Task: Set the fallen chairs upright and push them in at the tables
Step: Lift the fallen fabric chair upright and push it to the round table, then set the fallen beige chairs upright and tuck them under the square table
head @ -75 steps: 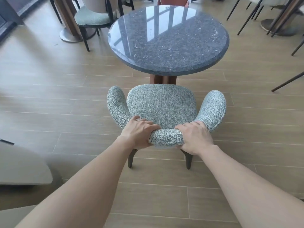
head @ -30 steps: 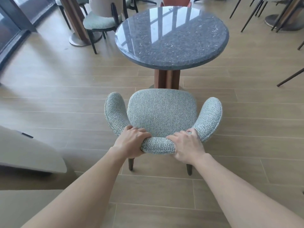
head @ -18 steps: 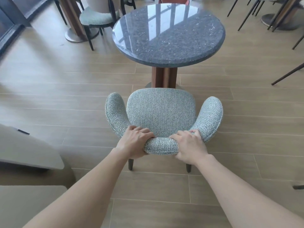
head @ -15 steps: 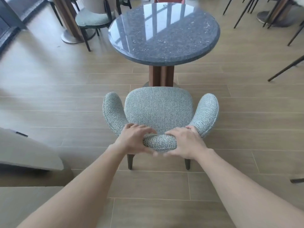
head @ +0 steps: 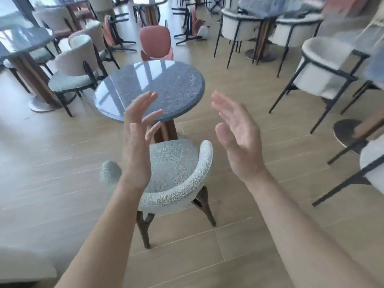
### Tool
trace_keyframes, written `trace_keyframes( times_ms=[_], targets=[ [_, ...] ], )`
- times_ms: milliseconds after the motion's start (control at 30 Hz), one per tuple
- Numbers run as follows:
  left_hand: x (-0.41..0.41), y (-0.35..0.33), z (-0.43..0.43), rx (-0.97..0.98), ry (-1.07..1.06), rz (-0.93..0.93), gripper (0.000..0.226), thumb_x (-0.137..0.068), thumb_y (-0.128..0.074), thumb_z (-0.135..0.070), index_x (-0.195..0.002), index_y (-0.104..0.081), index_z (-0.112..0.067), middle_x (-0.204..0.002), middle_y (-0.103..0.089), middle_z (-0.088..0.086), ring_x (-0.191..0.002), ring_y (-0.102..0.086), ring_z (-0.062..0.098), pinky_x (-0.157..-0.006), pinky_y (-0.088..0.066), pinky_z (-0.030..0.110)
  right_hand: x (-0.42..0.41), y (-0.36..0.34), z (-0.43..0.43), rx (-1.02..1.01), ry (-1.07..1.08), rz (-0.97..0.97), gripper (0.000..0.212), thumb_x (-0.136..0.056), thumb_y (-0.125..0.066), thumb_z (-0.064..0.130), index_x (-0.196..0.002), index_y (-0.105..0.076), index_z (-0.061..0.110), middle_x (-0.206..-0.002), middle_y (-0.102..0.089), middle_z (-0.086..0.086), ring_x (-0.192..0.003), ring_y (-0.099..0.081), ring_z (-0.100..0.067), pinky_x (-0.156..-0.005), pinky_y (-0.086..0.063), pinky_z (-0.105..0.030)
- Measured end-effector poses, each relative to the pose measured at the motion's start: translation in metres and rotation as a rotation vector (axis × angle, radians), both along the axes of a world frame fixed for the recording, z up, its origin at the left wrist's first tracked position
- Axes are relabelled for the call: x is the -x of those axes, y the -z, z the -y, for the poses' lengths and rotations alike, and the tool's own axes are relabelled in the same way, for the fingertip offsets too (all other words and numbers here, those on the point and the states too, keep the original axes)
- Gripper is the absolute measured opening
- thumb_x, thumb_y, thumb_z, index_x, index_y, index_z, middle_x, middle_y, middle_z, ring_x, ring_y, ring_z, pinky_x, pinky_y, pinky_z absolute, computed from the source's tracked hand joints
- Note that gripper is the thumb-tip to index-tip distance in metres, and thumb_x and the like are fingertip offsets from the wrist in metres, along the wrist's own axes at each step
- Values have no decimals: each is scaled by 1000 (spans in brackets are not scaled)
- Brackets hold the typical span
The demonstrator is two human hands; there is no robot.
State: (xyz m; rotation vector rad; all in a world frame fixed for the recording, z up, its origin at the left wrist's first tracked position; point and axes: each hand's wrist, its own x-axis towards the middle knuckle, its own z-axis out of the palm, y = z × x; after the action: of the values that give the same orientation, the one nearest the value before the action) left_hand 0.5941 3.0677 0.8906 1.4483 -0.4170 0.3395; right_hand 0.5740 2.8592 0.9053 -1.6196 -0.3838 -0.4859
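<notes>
Evidently this chair is finished with. The grey-green chair stands upright on its legs, directly ahead at twelve o'clock. Its curved back faces the person and its seat front sits close by the pedestal of the round stone worktop. Whether the seat is actually under the rim I cannot tell from here.

Both hands hang in the air above the chair and touch nothing. The left hand has its fingers straight and spread, palm turned inward. The right hand mirrors it at about one o'clock, equally flat and empty.

So the step in hand looks like the changeover between one chair and the next. Farther down the room, at about twelve o'clock beyond a salmon chair across the worktop, a tipped chair seems to lie on its side with black legs sticking out. Another lies at eleven o'clock, though both are blurred.

The next move calls for walking round the worktop to one of them, taking hold of its back and frame, and swinging it onto its feet. The white chairs crowding the aisle at two o'clock leave little room for the legs.
</notes>
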Motion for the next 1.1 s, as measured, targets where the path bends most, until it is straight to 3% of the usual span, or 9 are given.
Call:
trace_keyframes(
  times_ms=[33,133,200,300,400,533,767,933,1100],
  targets=[
    [3,-18,16,-25,41,18,36,-106,-39,-63,-137,-57,-58,-159,-55,-9,-139,-60,19,-113,-46,39,15,-19,16,8,38,19,86,-87,-58,82,-147,-52,20,-154,-58,-5,-144,-56,-19,-123,-42,-42],
    [10,-55,63,-40,148,86,41,-109,-31,-40,-136,-57,-58,-156,-55,-7,-139,-60,21,-112,-46,35,56,-58,61,48,150,74,94,-88,-56,81,-149,-50,10,-155,-56,-10,-145,-56,-21,-124,-41,-41],
    [17,-75,105,-31,227,132,44,-112,-27,-30,-140,-54,-52,-158,-54,-5,-140,-59,22,-113,-47,36,86,-79,91,69,230,84,94,-87,-56,82,-149,-50,12,-157,-55,-11,-146,-54,-21,-125,-40,-46],
    [34,-100,173,45,315,140,38,-108,-32,-42,-138,-54,-51,-155,-57,-10,-139,-60,19,-113,-47,38,129,-106,138,89,315,97,82,-85,-55,85,-146,-51,29,-159,-54,-7,-147,-53,-17,-126,-38,-50],
    [54,-118,240,46,431,193,34,-107,-42,-58,-138,-53,-51,-155,-57,-8,-138,-59,18,-114,-47,41,167,-126,192,97,430,124,83,-84,-56,86,-146,-51,32,-160,-54,-2,-147,-52,-16,-126,-36,-54],
    [76,-127,327,3,538,305,67,-95,-45,-85,-147,-45,-42,-160,-53,2,-143,-56,28,-119,-46,48,206,-134,271,74,557,152,80,-85,-59,84,-145,-51,32,-157,-56,1,-147,-53,-17,-125,-39,-52],
    [97,-121,491,-23,671,338,74,-96,-46,-85,-147,-43,-30,-152,-55,5,-141,-56,28,-117,-46,43,241,-117,432,64,691,181,72,-87,-63,80,-143,-53,36,-153,-58,8,-145,-55,-19,-125,-39,-53],
    [107,-113,596,-53,723,293,72,-97,-44,-84,-146,-43,-31,-149,-58,1,-145,-55,32,-119,-45,41,253,-106,529,54,727,102,76,-86,-62,80,-143,-52,31,-154,-57,-3,-144,-57,-20,-122,-42,-38],
    [105,-86,694,-111,835,247,83,-95,-43,-85,-148,-41,-22,-153,-55,15,-144,-55,33,-117,-44,34,255,-76,619,37,807,54,87,-86,-61,81,-146,-50,17,-154,-57,-10,-142,-59,-22,-117,-45,-29]
  ],
)
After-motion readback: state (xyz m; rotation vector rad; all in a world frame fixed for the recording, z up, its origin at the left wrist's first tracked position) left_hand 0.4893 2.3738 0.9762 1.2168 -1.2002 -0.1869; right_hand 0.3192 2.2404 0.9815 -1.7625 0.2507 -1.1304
